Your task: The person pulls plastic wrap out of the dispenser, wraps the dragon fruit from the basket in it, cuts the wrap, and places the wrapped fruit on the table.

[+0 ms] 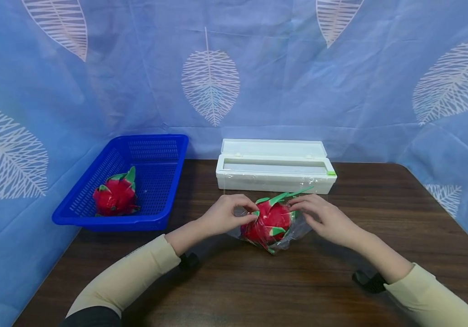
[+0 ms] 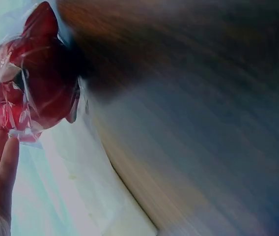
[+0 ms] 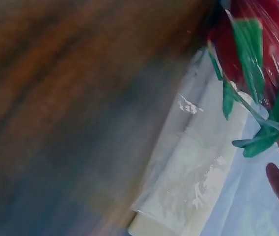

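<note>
A red dragon fruit [image 1: 270, 220] with green scales lies in the middle of the table, wrapped in clear plastic film [image 1: 297, 229]. My left hand [image 1: 229, 213] is at its left side, where thumb and forefinger meet and pinch the film over the fruit. On the other side, my right hand [image 1: 326, 219] touches the wrapped fruit with its fingertips, the thumb held apart below them. In the right wrist view the film lies tight and shiny over the green scales [image 3: 250, 59]. The left wrist view shows fingers [image 2: 4, 167] against the film's underside.
Behind the fruit stands a white cling film box [image 1: 276, 175], lid raised, with film hanging over its front. A blue basket [image 1: 168, 181] at the left holds another dragon fruit [image 1: 116, 195]. A blue leaf-patterned cloth [image 1: 258, 91] hangs behind the brown table [image 1: 283, 290].
</note>
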